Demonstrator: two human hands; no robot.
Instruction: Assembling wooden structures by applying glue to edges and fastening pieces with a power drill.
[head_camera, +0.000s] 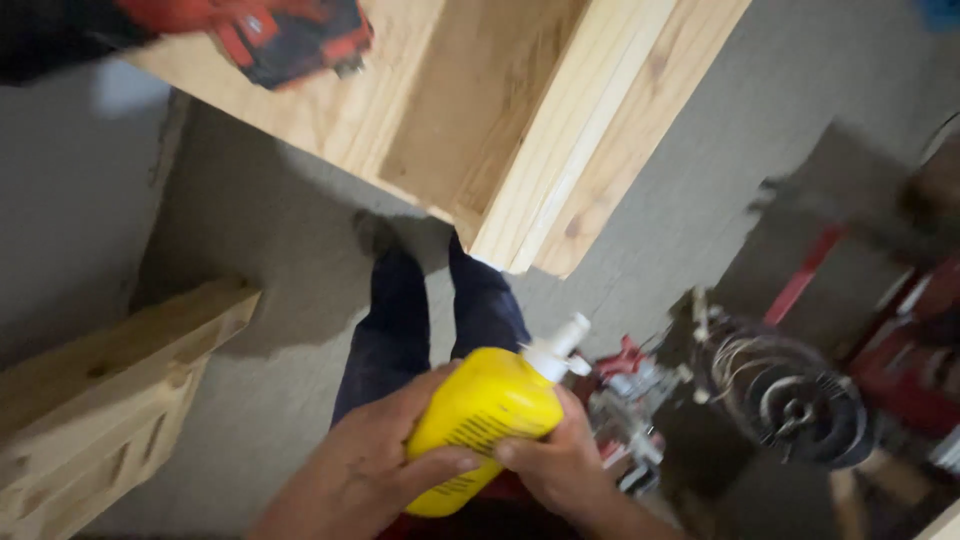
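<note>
1. near, low in the middle: the left hand (375, 470) wraps the body of the yellow glue bottle (480, 420), grip closed on it; the right hand (555, 465) also grips it, nearer the neck.
2. its white nozzle (560, 348) points up and right; better kept steady with both hands and the tip clear of fingers.
3. below, dark trouser legs (425, 320) over the grey floor (250, 230).
4. far: pale wood boards (520, 110), a red power tool (285, 35) on them at the left.
</note>
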